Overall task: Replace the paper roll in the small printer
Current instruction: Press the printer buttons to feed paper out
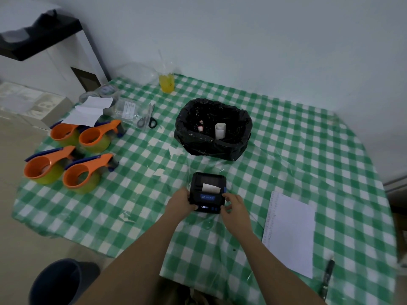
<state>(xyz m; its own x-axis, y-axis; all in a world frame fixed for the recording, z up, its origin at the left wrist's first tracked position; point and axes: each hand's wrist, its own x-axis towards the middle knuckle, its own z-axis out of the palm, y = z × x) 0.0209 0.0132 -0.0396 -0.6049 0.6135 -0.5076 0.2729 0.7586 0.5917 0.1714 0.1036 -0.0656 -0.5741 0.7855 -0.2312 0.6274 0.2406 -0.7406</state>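
Observation:
A small black printer [208,191] sits on the green checked tablecloth [308,150], with its lid down and a short strip of white paper [211,187] sticking out of the top slot. A lit display shows on its front face. My left hand [179,201] grips the printer's left side. My right hand [234,205] holds its right front corner, fingers curled near the blue buttons. A white paper roll [220,129] stands inside the black bag-lined bin [213,128] behind the printer.
Several orange tape dispensers [72,155] lie at the left. Scissors [147,119], plastic bags and a folded sheet sit at the back left, with a yellow drink cup [166,83] at the far edge. A white paper sheet [290,234] and a black pen [327,276] lie at the right.

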